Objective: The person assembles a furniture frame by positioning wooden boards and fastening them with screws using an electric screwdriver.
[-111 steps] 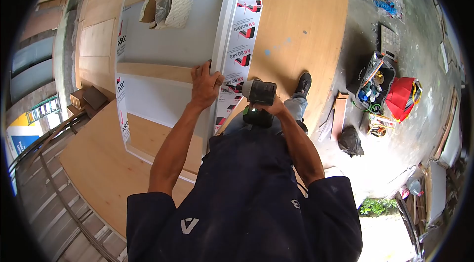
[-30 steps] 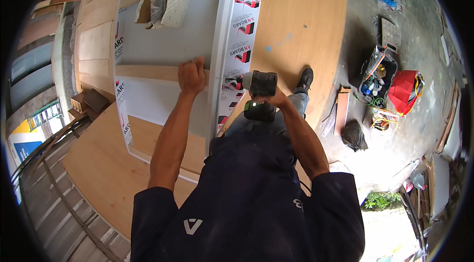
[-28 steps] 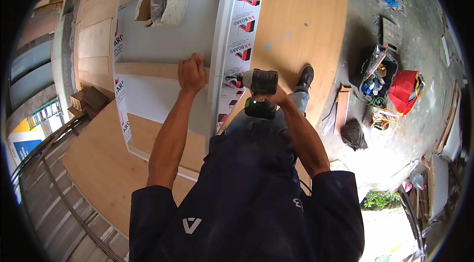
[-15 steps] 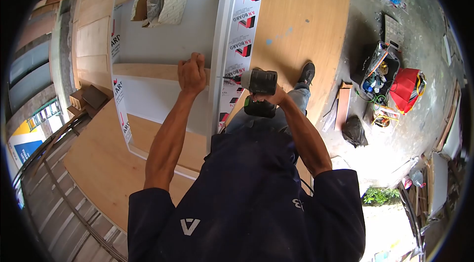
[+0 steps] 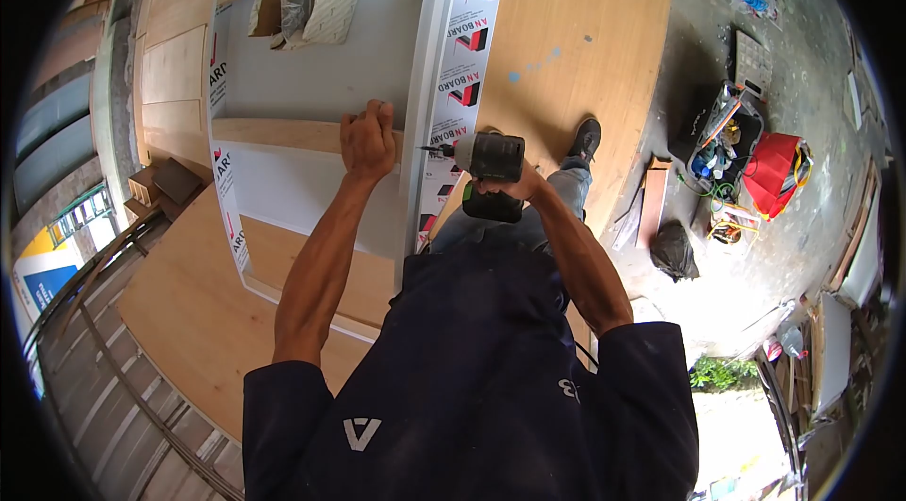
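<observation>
Right hand holds the drill by its grip, just right of the frame. The bit points left over the frame's right side; contact cannot be told. Left hand has its fingers curled at the right end of the crosspiece; whether it grips is unclear. The step in hand seems to be lining up the drill with that end; the next move likely calls for a square bit and a steady crosspiece. Farther off in the frame sits an open box; well right are a tub and a red bag.
</observation>
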A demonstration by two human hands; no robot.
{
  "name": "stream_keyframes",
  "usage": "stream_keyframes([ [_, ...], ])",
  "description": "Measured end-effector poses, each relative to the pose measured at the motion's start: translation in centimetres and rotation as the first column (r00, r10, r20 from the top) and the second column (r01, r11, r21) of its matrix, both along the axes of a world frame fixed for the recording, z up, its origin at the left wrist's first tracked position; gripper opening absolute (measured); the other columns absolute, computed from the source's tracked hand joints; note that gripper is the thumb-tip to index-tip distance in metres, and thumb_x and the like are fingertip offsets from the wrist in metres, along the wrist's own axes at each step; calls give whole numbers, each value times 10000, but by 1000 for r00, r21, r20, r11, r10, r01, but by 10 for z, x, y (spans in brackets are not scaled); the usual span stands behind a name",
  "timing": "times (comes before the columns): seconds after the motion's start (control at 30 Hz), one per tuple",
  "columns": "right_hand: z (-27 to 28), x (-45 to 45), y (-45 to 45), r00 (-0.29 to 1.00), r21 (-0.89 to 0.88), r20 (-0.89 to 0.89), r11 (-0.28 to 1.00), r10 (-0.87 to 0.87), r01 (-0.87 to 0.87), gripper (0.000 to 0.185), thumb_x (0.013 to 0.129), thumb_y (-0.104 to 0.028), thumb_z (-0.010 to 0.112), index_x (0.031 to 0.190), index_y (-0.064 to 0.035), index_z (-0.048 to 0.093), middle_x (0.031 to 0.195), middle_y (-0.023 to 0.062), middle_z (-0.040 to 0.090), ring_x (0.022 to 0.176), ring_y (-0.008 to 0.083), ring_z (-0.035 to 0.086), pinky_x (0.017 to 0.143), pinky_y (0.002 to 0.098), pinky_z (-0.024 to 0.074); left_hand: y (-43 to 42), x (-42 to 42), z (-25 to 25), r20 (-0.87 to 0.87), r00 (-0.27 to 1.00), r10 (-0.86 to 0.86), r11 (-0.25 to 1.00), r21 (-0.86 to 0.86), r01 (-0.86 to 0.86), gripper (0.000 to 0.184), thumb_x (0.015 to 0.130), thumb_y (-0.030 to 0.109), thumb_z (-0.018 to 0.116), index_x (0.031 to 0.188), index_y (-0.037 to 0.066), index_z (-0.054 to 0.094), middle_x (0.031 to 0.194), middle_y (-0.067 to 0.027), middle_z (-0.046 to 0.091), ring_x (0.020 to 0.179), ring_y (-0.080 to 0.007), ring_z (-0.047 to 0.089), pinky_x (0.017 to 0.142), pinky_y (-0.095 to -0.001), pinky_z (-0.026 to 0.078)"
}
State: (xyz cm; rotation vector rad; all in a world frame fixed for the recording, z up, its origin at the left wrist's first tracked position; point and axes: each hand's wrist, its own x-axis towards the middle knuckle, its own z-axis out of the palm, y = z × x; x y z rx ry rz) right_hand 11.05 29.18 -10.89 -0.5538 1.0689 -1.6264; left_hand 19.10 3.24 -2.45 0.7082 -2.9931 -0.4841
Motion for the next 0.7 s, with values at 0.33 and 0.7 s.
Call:
stream_keyframes([
  [0.33, -1, -1, -6, 973, -6, -230, 1000, -12, 11, 242, 657, -8, 726, 890, -27, 664, 762, 64, 657, 708, 177, 627, 652, 331, 509, 1, -1, 3, 7, 1000, -4, 1000, 28, 4, 435, 1052, 364, 299, 894, 63, 571, 676, -119, 617, 688, -329, 596, 809, -410, 381],
  [0.7, -5, 6, -11, 986, 14, -164, 1000, -5, 8, 186, 683, -12, 721, 859, -35, 668, 745, 59, 666, 721, 183, 634, 678, 334, 509, -2, -1, -2, -24, 999, -29, 1000, -6, 29, 418, 1051, 356, 304, 910, 64, 567, 662, -111, 607, 687, -325, 603, 797, -421, 386],
])
